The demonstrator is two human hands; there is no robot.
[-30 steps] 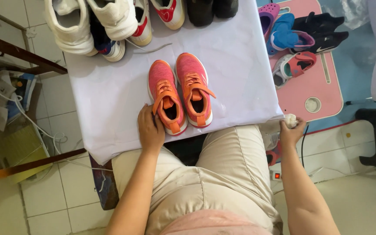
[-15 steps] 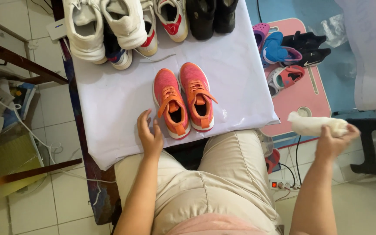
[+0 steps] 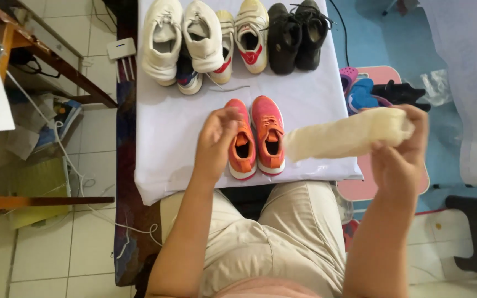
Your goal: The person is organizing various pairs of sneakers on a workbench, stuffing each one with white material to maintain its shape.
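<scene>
A pair of orange-pink sneakers [image 3: 256, 138] stands side by side near the front edge of a table covered with a white cloth [image 3: 172, 127]. My left hand [image 3: 216, 140] rests on the left sneaker, its fingers curled over the side and top. My right hand [image 3: 399, 152] is raised to the right of the table and grips a long cream-coloured cloth [image 3: 344, 136], which stretches left towards the shoes.
Along the table's far edge stand white sneakers [image 3: 180, 36], a white-and-red sneaker [image 3: 251, 34] and black shoes [image 3: 296, 34]. A pink stool [image 3: 385, 187] with small shoes is at the right, a wooden frame [image 3: 23, 201] and cables at the left, my lap below.
My right hand rose from beside my knee, bringing the cream cloth up level with the table. My left hand moved from the table's front edge onto the left orange sneaker.
</scene>
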